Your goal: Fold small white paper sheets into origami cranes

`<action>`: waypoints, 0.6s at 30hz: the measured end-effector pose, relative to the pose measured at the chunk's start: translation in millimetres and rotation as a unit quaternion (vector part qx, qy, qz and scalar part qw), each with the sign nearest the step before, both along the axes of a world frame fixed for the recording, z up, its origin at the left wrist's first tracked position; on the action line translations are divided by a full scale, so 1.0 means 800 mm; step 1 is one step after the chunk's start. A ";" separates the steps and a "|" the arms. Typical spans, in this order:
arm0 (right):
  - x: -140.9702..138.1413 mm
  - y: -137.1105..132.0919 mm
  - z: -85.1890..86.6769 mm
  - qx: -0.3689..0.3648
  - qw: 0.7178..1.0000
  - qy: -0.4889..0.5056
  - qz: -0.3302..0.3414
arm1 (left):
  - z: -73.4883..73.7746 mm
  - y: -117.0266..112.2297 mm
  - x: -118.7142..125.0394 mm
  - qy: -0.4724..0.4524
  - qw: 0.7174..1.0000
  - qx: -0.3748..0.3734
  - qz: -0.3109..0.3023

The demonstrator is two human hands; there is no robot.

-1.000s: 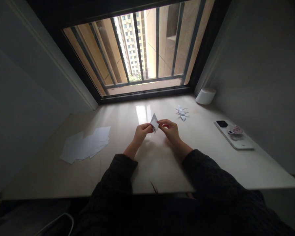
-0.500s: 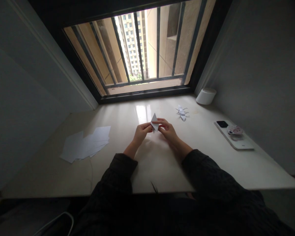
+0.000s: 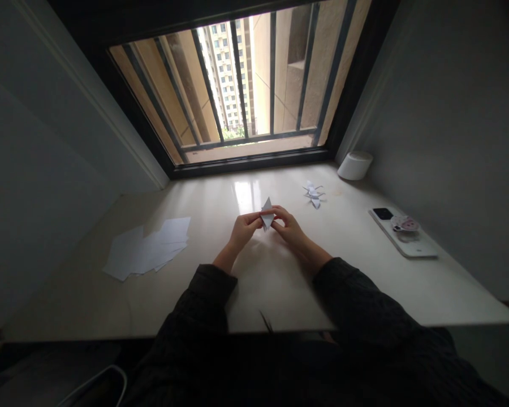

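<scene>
A small piece of folded white paper [image 3: 267, 219], diamond-shaped with pointed ends, is held upright between my two hands over the middle of the white tabletop [image 3: 275, 299]. My left hand [image 3: 242, 230] pinches its left side between thumb and fingers. From the right, my right hand [image 3: 289, 225] grips it too, with a finger laid across the front of the paper and the thumb lower down. Beyond my right hand lie folded paper cranes [image 3: 314, 195], close together; I cannot tell exactly how many.
Several loose white paper sheets [image 3: 146, 249] overlap on the left. At the right lies a white phone [image 3: 411, 246] with a round grip on its back. A white cylindrical object [image 3: 355, 165] stands in the far right corner, beside the barred window [image 3: 254, 158].
The front flap of the folded paper now points downward, giving it a diamond outline. My right fingers have shifted slightly across it; my left hand has barely moved.
</scene>
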State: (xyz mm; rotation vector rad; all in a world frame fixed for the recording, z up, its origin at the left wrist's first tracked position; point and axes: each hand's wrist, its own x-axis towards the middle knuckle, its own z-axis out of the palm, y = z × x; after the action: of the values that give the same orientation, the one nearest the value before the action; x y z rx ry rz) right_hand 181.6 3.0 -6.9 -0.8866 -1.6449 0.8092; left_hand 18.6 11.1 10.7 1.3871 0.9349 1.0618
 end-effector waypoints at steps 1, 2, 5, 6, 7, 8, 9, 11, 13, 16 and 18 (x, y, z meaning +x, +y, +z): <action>0.000 -0.001 0.001 0.000 1.000 -0.001 0.001 | 0.000 0.000 0.000 -0.005 1.000 -0.001 0.001; 0.000 -0.001 0.002 -0.002 1.000 0.000 0.004 | 0.000 0.000 0.001 -0.013 1.000 -0.005 0.000; 0.000 -0.001 0.003 -0.022 0.999 0.027 0.015 | 0.000 0.000 0.001 -0.043 0.999 -0.029 -0.004; 0.000 0.000 0.002 -0.032 0.998 0.044 0.018 | 0.000 0.000 0.001 -0.052 0.998 -0.039 -0.005; 0.001 0.001 0.001 -0.044 0.997 0.063 0.019 | 0.000 0.000 0.001 -0.059 0.997 -0.047 -0.006; 0.001 0.003 -0.001 -0.055 0.995 0.081 0.018 | 0.000 0.000 0.001 -0.065 0.996 -0.056 -0.005; 0.002 0.004 -0.003 -0.065 0.993 0.098 0.014 | 0.000 0.000 0.001 -0.069 0.996 -0.063 -0.003; 0.003 0.008 -0.007 -0.087 0.988 0.125 -0.003 | -0.001 0.001 0.000 -0.076 0.994 -0.076 0.005; 0.005 0.011 -0.010 -0.110 0.983 0.145 -0.022 | -0.003 0.003 0.000 -0.081 0.993 -0.085 0.014; 0.006 0.013 -0.011 -0.135 0.977 0.164 -0.030 | -0.005 0.004 0.000 -0.082 0.992 -0.091 0.014; 0.006 0.013 -0.010 -0.149 0.974 0.168 -0.024 | -0.006 0.004 0.001 -0.081 0.993 -0.090 0.008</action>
State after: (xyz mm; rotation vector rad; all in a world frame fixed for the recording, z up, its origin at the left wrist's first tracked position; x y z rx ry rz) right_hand 186.3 13.1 -14.7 -0.9337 -1.2210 1.1252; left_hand 19.1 14.5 5.8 1.1305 0.9011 1.0589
